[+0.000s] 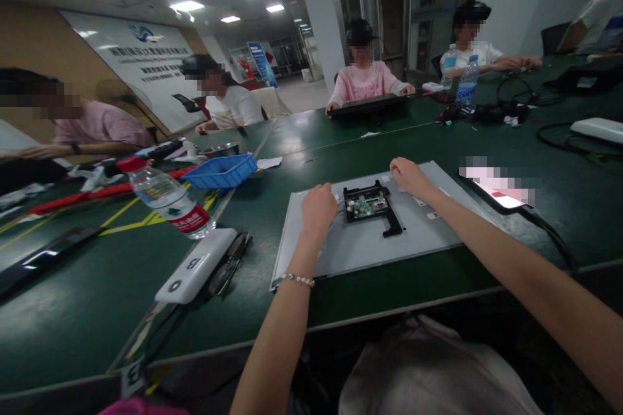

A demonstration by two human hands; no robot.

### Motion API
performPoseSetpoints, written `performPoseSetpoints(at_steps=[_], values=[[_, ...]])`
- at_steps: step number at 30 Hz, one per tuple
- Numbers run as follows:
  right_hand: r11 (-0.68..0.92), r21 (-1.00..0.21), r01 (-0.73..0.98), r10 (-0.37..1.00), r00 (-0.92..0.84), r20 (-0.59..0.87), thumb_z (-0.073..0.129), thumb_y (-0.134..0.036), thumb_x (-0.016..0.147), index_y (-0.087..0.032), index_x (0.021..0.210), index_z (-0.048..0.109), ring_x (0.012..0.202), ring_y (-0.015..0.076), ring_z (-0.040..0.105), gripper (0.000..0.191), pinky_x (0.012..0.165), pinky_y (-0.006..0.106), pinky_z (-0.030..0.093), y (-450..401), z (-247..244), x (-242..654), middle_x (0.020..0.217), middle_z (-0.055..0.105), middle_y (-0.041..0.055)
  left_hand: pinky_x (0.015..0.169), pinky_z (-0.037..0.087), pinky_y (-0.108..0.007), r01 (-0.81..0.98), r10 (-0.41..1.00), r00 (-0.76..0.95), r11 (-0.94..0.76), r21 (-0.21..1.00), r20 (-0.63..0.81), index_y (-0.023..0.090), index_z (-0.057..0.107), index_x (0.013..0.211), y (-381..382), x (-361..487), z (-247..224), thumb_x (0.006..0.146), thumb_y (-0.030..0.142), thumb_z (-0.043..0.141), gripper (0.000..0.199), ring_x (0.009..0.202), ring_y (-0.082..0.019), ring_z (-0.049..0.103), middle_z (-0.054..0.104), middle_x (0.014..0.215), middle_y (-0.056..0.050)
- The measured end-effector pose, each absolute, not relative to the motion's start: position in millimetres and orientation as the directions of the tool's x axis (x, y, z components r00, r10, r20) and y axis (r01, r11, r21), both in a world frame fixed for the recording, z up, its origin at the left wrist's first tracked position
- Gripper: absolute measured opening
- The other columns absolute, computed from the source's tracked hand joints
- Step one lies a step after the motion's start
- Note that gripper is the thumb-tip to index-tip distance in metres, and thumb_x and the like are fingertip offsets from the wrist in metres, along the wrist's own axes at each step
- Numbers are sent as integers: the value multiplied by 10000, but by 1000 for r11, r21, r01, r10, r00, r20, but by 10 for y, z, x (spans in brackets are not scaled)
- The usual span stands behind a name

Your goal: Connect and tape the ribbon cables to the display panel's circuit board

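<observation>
A flat grey display panel (335,253) lies on the green table in front of me. A black plastic bracket (393,224) with a green circuit board (366,208) sits on its middle. My left hand (318,209) is closed at the panel's far edge, left of the bracket, its fingers curled over and partly hidden. Farther right along that same edge, my right hand (409,177) is also closed, fingertips bent down out of sight. Thin cabling shows beside the left hand. Small white labels (433,214) are on the panel near my right forearm.
Left of the panel are a white power bank (197,267), eyeglasses (230,266), a water bottle (168,198) and a blue tray (221,172). A lit phone (496,191) with a cable lies right. Several people sit around the table; one holds a dark panel (370,106).
</observation>
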State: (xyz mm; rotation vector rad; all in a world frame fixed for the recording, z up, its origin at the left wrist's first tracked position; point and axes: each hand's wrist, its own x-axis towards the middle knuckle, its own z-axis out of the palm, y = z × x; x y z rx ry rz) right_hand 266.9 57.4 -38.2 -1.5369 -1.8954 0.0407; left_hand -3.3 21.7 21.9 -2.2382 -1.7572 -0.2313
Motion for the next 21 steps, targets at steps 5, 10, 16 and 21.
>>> performPoseSetpoints(at_steps=[5, 10, 16, 21], values=[[190, -424, 886, 883, 35, 468, 320, -182, 928, -181, 878, 570, 794, 212, 533, 255, 703, 304, 385, 621, -430, 2699, 857, 585, 85, 786, 479, -308, 978, 933, 206, -182, -105, 296, 126, 623, 994, 210, -36, 227, 908, 120, 336, 300, 940, -244, 637, 662, 945, -144], [170, -436, 884, 884, 58, 463, 327, -176, 931, -174, 919, 581, 783, 211, 540, 255, 685, 306, 389, 574, -412, 2679, 904, 580, 99, 743, 485, -304, 971, 921, 233, -204, -122, 313, 137, 627, 996, 219, -44, 192, 885, 124, 373, 277, 933, -242, 628, 633, 992, -131], [330, -453, 828, 873, -85, 479, 383, -218, 941, -169, 1010, 627, 864, 200, 569, 258, 773, 305, 428, 518, -373, 2642, 1019, 584, 98, 788, 478, -309, 943, 908, 327, -297, -149, 261, 161, 660, 947, 264, -85, 121, 915, 264, 439, 246, 948, -239, 616, 641, 981, -116], [469, -430, 771, 832, -222, 508, 474, -245, 912, -156, 1037, 645, 992, 220, 566, 230, 883, 319, 417, 560, -333, 2679, 1039, 618, 93, 766, 482, -326, 932, 899, 357, -325, -161, 251, 168, 677, 919, 323, -112, 73, 921, 333, 457, 275, 919, -253, 622, 653, 941, -108]])
